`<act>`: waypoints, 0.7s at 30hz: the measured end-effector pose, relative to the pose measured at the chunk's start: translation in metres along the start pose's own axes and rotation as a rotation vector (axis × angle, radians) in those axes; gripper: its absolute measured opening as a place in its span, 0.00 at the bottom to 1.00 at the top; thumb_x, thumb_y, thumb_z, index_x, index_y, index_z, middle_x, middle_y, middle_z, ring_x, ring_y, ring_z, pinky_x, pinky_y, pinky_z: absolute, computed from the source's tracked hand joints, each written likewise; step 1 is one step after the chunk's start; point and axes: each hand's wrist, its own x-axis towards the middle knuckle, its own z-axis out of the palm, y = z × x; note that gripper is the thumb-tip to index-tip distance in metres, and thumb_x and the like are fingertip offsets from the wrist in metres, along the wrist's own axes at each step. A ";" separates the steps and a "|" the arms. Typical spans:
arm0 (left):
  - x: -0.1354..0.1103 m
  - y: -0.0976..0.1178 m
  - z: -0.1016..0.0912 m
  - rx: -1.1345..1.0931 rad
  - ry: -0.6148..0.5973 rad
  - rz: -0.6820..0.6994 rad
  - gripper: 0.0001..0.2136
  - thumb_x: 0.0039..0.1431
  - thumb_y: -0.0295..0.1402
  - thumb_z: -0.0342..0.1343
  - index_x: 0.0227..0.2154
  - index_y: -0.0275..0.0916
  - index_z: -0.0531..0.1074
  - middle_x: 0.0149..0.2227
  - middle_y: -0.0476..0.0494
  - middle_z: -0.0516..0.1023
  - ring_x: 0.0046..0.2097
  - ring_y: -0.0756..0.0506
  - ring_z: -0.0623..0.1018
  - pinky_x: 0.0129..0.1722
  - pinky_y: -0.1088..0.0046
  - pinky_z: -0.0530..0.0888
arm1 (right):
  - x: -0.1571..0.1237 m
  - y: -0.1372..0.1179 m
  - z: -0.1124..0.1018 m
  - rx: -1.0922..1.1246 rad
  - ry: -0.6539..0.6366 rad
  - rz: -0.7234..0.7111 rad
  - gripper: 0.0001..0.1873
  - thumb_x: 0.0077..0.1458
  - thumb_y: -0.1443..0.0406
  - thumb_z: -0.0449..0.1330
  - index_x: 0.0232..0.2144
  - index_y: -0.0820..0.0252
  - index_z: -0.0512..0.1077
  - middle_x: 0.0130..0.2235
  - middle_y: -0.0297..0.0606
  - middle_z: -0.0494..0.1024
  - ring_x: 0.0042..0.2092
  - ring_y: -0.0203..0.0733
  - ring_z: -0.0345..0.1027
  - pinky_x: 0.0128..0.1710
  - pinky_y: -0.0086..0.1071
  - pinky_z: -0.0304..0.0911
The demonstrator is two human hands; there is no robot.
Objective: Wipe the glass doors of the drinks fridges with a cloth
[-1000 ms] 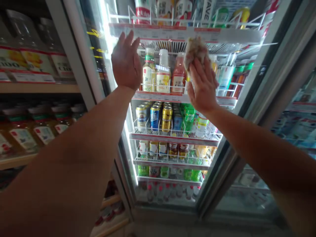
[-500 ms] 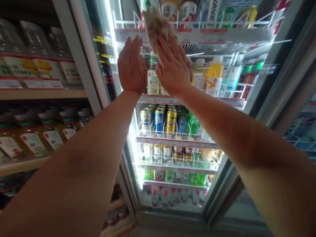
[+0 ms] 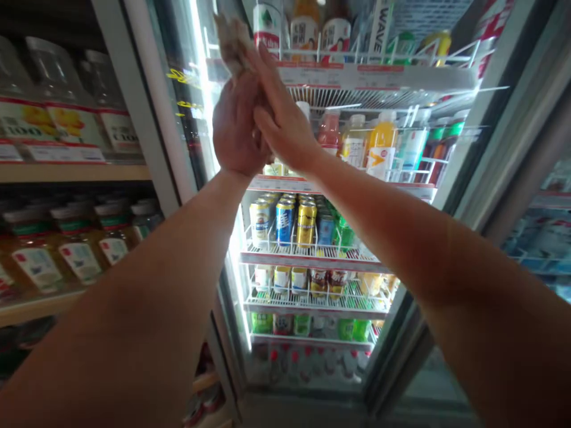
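Plainly, we have both hands crowded into the upper left of the lit cooler, where they overlap. Our right hand [image 3: 288, 128] holds the cloth [image 3: 232, 44] with long, close-set fingers; the cloth sits toward the top left of the frame, just above our left hand [image 3: 238, 131] and near the light strip [image 3: 196, 35] along the cooler's left edge. That left hand is raised and unclenched, partly covered by the right one, and we see nothing in its grip. How firmly either palm meets the glass, we cannot tell. Leftward the room is tight: past the light strip stands a metal upright [image 3: 143, 101], then a wooden shelf [image 3: 75, 173] of bottles. Rightward it is wider, an open stretch passing before the orange bottle [image 3: 381, 142] and below the top shelf edge [image 3: 357, 77] to the right-hand frame [image 3: 520, 119]. Our forearms fill the lower corners, leaving a gap at lower middle where cans [image 3: 284, 223] show in rows.
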 end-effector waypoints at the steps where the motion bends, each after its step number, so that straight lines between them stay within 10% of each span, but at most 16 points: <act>1: -0.002 0.000 -0.001 0.044 0.044 0.014 0.37 0.67 0.60 0.33 0.73 0.49 0.51 0.74 0.58 0.48 0.76 0.46 0.41 0.76 0.59 0.37 | -0.007 0.012 -0.007 -0.013 -0.021 -0.041 0.34 0.66 0.67 0.43 0.73 0.57 0.50 0.74 0.19 0.47 0.75 0.27 0.38 0.74 0.21 0.42; 10: 0.000 -0.011 0.004 0.301 0.162 0.096 0.30 0.67 0.48 0.48 0.68 0.42 0.61 0.73 0.56 0.53 0.74 0.41 0.48 0.74 0.54 0.45 | -0.098 0.184 -0.067 -0.219 -0.002 0.070 0.34 0.68 0.56 0.41 0.73 0.52 0.51 0.75 0.31 0.47 0.76 0.43 0.36 0.74 0.54 0.29; 21: -0.026 -0.023 -0.001 0.337 0.236 0.119 0.16 0.55 0.32 0.55 0.46 0.35 0.70 0.54 0.31 0.70 0.60 0.32 0.67 0.63 0.44 0.61 | -0.129 0.182 -0.070 -0.248 0.012 0.095 0.34 0.64 0.65 0.45 0.72 0.55 0.56 0.74 0.29 0.52 0.76 0.46 0.40 0.75 0.55 0.41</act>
